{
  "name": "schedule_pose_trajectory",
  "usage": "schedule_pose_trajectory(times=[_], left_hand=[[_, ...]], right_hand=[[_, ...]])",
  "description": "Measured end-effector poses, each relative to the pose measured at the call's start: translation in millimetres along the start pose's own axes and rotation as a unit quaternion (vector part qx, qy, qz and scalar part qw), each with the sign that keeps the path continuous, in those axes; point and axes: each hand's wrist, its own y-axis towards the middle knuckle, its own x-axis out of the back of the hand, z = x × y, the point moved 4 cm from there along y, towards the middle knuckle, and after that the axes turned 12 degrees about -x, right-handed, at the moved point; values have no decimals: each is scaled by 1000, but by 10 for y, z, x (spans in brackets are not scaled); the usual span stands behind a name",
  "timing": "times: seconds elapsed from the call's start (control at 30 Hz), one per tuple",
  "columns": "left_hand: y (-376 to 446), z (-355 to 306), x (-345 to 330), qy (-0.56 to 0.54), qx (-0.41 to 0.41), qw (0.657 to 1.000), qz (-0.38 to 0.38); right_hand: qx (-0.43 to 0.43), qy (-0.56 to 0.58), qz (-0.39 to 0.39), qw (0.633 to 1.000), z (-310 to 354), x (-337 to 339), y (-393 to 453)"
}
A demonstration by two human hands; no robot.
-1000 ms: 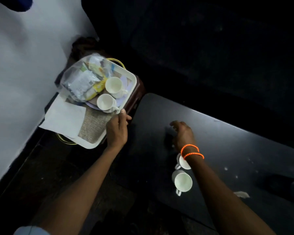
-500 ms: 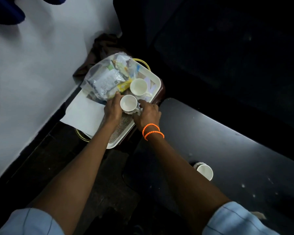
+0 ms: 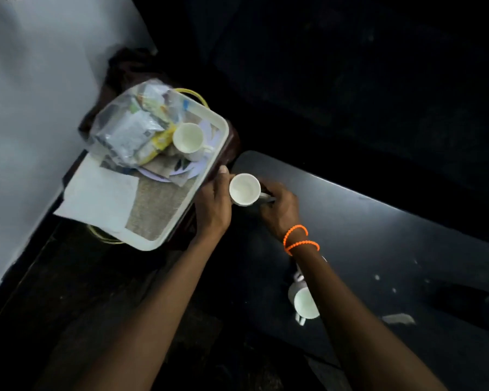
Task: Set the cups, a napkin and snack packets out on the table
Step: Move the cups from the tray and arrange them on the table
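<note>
1. A white cup was held between both hands at the centre of the frame, just past the right edge of the tray and over the upper-left corner of the dark table.
2. The left hand was curled against the cup's left side, thumb up along the rim; the fingers on the far side of the cup were hidden.
3. The right hand was pinched narrow on the cup's handle, which was mostly covered by the fingers. Two orange bead bracelets circled that wrist.
4. A second cup stood on the tray, upper centre, touching a clear bag of snack packets. The packets were blurred and their print could not be read.
5. A white napkin lay over the tray's lower-left end and overhung its edge. Beside it a woven mat showed on the tray, and a pale plate was largely buried under folded papers.
6. On the table at lower right, another cup was partly hidden by the right forearm; a further white shape just above it was almost wholly covered, so what it was could not be told.
7. The upper right of the frame was too dark to make anything out.
</note>
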Motion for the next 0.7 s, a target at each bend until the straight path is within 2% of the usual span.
schedule_pose_trajectory(times=[0.13, 0.3, 0.4, 0.53, 0.7], left_hand=[[-327, 68, -784, 9, 90, 987, 134], [-824, 102, -1462, 10, 110, 967, 227], [-1019, 83, -1576, 76, 68, 962, 254], [-1127, 33, -1627, 108, 20, 955, 275], [-1058, 25, -1591, 102, 40, 956, 271]], right_hand=[[-75, -54, -26, 995, -715, 518, -69], [-159, -74, -43, 983, -1467, 908, -250], [-175, -60, -40, 982, -1672, 981, -431], [-183, -22, -43, 982, -1773, 990, -586], [-203, -44, -29, 978, -1806, 1018, -561]])
